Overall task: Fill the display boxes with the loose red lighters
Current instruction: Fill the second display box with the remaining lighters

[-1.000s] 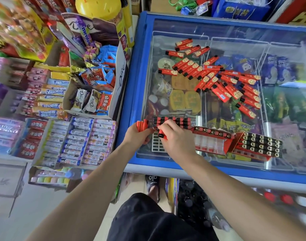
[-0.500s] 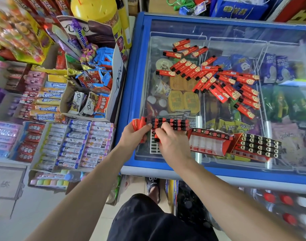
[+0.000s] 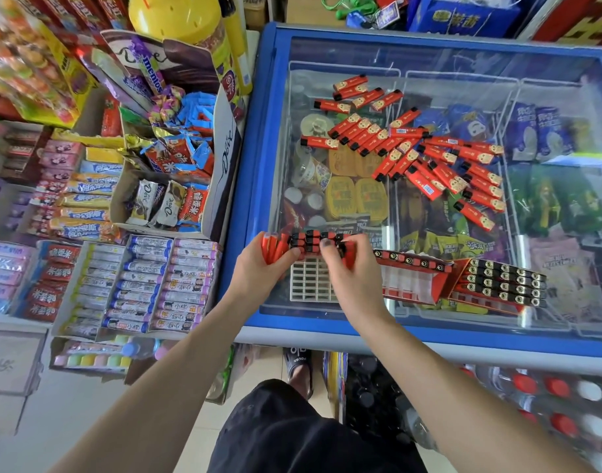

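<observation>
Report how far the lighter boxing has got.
Done: the rightmost display box looks full. In hand: the left hand holds a bunch of lighters while the right hand slots one into the white tray, only its far rows filled. Left: the middle box, mostly empty, and the loose pile on the freezer lid.

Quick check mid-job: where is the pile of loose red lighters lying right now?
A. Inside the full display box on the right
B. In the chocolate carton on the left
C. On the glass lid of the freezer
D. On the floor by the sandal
C: the loose red lighters lie scattered on the freezer glass lid, beyond both hands.
</observation>
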Tool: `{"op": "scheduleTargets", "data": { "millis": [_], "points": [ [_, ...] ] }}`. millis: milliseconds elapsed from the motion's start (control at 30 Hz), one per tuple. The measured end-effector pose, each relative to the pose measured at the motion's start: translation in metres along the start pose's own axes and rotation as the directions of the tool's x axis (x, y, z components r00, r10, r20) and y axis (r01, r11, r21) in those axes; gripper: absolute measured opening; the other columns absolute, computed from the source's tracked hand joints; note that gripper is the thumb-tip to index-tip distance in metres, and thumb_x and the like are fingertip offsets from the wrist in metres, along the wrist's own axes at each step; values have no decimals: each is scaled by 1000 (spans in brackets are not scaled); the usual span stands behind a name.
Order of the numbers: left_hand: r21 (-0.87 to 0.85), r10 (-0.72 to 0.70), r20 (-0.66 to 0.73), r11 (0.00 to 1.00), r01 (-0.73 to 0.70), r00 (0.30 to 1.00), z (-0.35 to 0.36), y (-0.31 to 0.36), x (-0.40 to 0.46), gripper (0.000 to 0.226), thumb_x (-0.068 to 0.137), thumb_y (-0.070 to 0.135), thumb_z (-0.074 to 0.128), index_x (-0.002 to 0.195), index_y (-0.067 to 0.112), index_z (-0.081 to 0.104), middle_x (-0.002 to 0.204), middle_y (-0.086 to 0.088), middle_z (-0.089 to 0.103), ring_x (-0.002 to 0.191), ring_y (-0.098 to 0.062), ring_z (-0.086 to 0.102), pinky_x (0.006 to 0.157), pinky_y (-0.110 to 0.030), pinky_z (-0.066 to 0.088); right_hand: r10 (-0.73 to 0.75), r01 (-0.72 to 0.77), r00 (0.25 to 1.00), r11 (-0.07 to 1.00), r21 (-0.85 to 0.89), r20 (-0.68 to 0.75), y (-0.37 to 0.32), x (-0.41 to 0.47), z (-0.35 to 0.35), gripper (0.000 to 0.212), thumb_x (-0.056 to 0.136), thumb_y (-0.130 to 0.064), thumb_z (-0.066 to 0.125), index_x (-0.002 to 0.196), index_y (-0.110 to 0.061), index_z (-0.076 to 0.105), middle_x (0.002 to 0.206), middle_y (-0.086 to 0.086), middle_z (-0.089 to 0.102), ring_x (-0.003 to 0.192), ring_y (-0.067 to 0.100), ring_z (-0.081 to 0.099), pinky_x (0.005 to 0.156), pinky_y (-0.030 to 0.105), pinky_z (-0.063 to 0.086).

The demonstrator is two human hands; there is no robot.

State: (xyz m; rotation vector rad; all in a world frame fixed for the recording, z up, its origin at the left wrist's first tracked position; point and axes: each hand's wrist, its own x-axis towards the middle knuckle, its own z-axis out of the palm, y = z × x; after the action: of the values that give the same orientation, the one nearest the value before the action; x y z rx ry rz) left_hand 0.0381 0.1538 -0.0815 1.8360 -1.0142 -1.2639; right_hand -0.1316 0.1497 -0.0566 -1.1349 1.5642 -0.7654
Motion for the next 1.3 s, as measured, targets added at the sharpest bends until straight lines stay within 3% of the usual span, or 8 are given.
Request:
{"op": "scheduleTargets", "data": {
  "millis": [100,267,367,467,733,900,1100,1300],
  "points": [
    [33,-5,-9,999,6,1000,0,2,2,35,87,32,80,89,7,55,72,-6,58,63,-20,56,66,-52,55,112,-116,993,979,165,29,-5,2,-8,29,95,-33,57,101,-8,45,76,10,42,66,20,40,60,39,36],
    [80,17,-14,997,-16,1000,3,9,1,35,89,33,78,93,6,57,75,-5,59,65,-16,55,62,-35,51,33,-36,999,995,89,38,-11,2,-15,22,98,-32,65,103,-15,53,83,18,58,67,21,59,62,34,53],
    [63,10,1,998,-10,1000,2,8,3,28,89,31,78,89,12,57,74,-4,59,64,-16,57,63,-40,53,9,-8,1000,999,41,-10,-7,5,-14,23,92,-34,73,93,-19,56,88,11,67,81,27,67,78,44,56],
    [60,0,12,998,-1,1000,0,6,4,28,87,31,80,91,14,59,75,-4,63,64,-17,59,65,-48,57,-74,73,997,997,-23,-10,-5,6,-14,13,91,-23,75,95,-22,63,85,-2,71,81,15,69,83,41,58],
    [70,0,3,998,0,1000,0,6,4,36,87,32,79,93,5,57,75,-13,62,62,-16,59,64,-46,57,-443,463,885,801,-380,146,0,4,-14,3,97,-15,67,96,-13,65,74,-8,60,65,9,57,57,25,46],
    [-42,-28,24,999,29,999,1,5,2,32,88,27,79,81,15,51,62,1,55,59,-20,54,62,-38,51,-556,631,772,608,-483,308,11,5,-10,3,99,-7,57,100,-5,55,98,5,55,72,22,54,59,40,47],
    [-84,-29,47,996,33,998,2,5,3,45,83,30,84,94,-1,54,70,-5,55,63,-20,53,64,-40,51,-563,645,755,545,-537,336,24,7,-6,15,93,1,61,103,-7,53,110,7,53,71,30,59,51,47,51],
    [-12,-12,53,1000,13,999,6,2,5,44,74,43,85,79,17,50,69,1,52,64,-17,50,65,-42,51,-571,664,734,492,-563,367,26,5,-5,19,89,8,60,100,-6,55,110,10,55,68,31,59,52,43,51]
  ]
}}
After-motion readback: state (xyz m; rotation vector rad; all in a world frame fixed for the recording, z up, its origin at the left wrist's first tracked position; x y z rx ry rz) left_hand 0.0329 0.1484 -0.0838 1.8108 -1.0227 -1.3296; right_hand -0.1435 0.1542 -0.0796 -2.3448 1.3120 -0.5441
